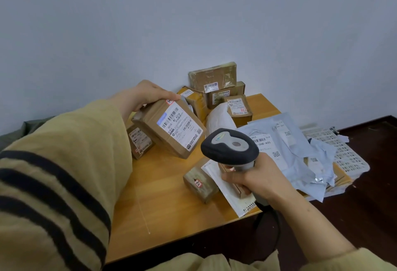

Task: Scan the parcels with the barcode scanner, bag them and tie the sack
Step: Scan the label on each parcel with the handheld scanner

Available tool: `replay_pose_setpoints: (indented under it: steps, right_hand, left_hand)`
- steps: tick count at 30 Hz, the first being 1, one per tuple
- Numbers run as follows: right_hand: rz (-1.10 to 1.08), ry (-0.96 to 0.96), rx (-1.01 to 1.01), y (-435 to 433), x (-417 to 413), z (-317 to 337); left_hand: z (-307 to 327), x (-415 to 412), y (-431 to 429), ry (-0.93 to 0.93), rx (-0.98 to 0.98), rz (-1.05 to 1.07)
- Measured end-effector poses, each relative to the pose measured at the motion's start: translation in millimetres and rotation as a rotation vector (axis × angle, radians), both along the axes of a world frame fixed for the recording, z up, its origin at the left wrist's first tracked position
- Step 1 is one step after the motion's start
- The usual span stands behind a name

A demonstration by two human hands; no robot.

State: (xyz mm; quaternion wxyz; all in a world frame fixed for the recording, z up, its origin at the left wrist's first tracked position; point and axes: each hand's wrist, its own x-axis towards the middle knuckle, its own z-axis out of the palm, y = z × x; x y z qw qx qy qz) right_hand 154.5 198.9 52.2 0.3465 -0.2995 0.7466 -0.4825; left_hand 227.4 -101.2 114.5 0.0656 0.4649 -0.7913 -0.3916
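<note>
Above the table (163, 202), the left hand (141, 97) holds a box (169, 128) tilted, fingers clamped over its far top edge, label facing the scanner (229, 147). The right hand (255, 181) is wrapped tight round the scanner's grip, head aimed at the label from just beside the box. One hand lifts it, so it looks light; the taped cardboard should be stiff and not slippery, best gripped across its short sides, clear of the barcode. Nearby grey mailers (285, 148) look soft and floppy. No sack is visible.

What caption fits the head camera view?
Left hand tilts a cardboard box toward the scanner held in the right hand.
</note>
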Motion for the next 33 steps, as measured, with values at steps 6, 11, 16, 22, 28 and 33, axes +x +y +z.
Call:
replay_pose_setpoints:
  steps: [6, 11, 16, 22, 28, 33]
  right_hand:
    - [0.015, 0.108, 0.057, -2.0, -6.6, 1.0]
    - [0.020, 0.219, 0.086, -0.9, -10.9, 3.8]
    - [0.026, 0.259, 0.105, -0.9, -14.9, 5.6]
    - [0.008, 0.285, 0.131, -1.2, -20.3, 3.8]
    - [0.027, 0.293, 0.150, -1.2, -22.5, 5.1]
    - [0.030, 0.313, 0.157, -0.6, -24.5, 6.3]
  left_hand:
    - [0.2, -5.1, -4.9, -0.045, -0.009, -0.031]
    - [-3.7, -10.0, -10.0, -0.063, -0.013, -0.043]
    - [-6.0, -15.3, -12.2, -0.071, -0.025, -0.056]
    - [-7.2, -20.3, -16.4, -0.081, -0.023, -0.050]
    - [-6.5, -23.2, -17.0, -0.088, -0.022, -0.058]
    - [-6.7, -25.5, -15.6, -0.091, -0.031, -0.055]
